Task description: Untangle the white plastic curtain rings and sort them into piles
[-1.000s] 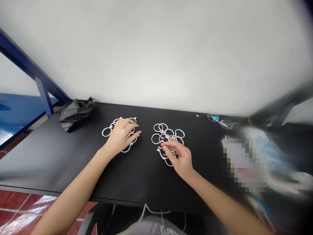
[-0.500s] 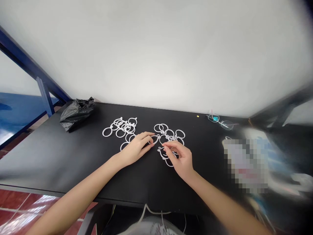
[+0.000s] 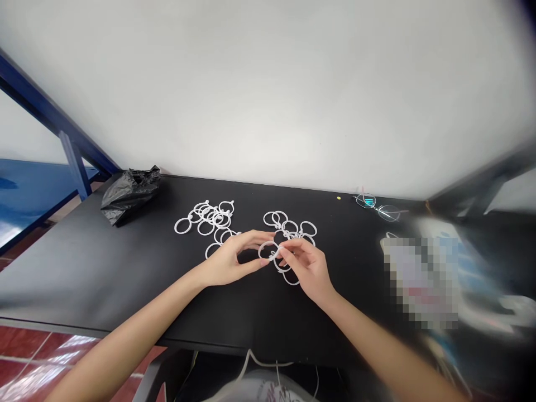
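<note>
Two heaps of white plastic rings lie on a black table [image 3: 84,268]: a left heap [image 3: 206,219] and a right heap [image 3: 293,228]. Both hands meet just in front of the right heap, pinching one white ring [image 3: 268,250] between them. My left hand [image 3: 229,260] grips the ring's left side with thumb and fingers. My right hand [image 3: 307,268] pinches its right side, over the near rings of that heap.
A crumpled black plastic bag [image 3: 128,192] sits at the table's back left. A pair of glasses [image 3: 377,206] lies at the back right near the white wall. A blurred-out object [image 3: 422,279] is on the right. Blue metal frame bars [image 3: 71,162] stand at left.
My left hand left the left heap, moved right to the right heap and took hold of a ring. Both hands now hold that ring slightly lifted.
</note>
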The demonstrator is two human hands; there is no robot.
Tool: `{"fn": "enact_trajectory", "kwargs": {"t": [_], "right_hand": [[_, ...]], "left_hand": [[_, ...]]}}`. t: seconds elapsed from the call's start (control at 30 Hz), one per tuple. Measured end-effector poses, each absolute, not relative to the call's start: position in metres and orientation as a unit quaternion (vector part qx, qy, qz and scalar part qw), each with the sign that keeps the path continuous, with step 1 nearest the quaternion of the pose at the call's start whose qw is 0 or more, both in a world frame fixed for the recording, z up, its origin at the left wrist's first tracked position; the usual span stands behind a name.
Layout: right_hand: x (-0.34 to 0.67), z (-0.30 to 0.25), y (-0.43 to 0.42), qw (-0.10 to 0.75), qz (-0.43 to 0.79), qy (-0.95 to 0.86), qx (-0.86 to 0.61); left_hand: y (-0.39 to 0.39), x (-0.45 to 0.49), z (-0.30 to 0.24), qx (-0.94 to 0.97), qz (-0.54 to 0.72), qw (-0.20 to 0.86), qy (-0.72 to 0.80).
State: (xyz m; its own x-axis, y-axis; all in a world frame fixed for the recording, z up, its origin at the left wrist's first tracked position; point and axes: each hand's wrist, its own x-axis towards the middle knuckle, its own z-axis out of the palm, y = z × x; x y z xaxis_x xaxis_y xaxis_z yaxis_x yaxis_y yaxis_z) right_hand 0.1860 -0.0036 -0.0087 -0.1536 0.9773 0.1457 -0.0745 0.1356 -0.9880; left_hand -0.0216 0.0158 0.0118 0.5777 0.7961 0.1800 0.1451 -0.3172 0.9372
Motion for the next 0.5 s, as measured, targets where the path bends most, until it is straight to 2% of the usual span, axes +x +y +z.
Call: {"fn": "enact_trajectory", "kwargs": {"t": [0.27, 0.5], "right_hand": [[0.1838, -0.0104, -0.0064, 0.525, 0.468, -0.582, -0.409], [0.1862, -0.0107, -0.0061, 0.514, 0.465, -0.595, -0.408]], "left_hand": [[0.0173, -0.0191, 0.0066, 0.794, 0.296, 0.391, 0.359], [0.0167, -0.0209, 0.0122, 0.821, 0.272, 0.359, 0.351]]}}
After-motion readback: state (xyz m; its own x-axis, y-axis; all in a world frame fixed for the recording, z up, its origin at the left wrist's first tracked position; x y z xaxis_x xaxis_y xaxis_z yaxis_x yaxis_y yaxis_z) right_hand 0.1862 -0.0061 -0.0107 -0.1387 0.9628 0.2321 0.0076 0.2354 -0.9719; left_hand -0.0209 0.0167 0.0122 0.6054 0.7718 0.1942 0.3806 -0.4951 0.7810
